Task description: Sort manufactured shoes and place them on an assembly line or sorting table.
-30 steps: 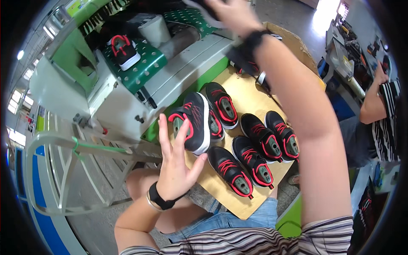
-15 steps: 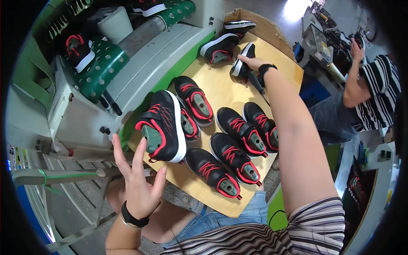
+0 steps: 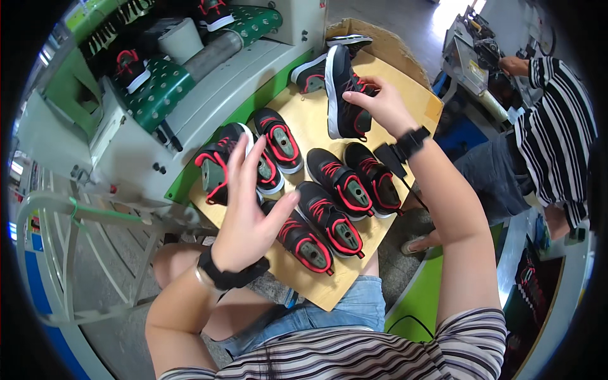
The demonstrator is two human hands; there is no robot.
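Observation:
My right hand grips a black sneaker with a white sole, held up on edge above the far part of a wooden board. Fingers spread and holding nothing, my left hand hovers over the near left of the board. Beside its fingertips is a black and red sneaker on the board's left edge. More sneakers with red laces and grey-green inserts stand close together: one farther back, others in the middle and one partly behind my left thumb.
Past the board's far end are a sneaker and a cardboard sheet. Left of it, a machine with a green perforated belt carries shoes. A metal rail stands at the near left. On the right is a person in stripes.
My right hand has lifted the sneaker and brought it nearer. My left hand has moved right, still spread. The leftmost sneaker now sits lower on the board. The person at right has shifted.

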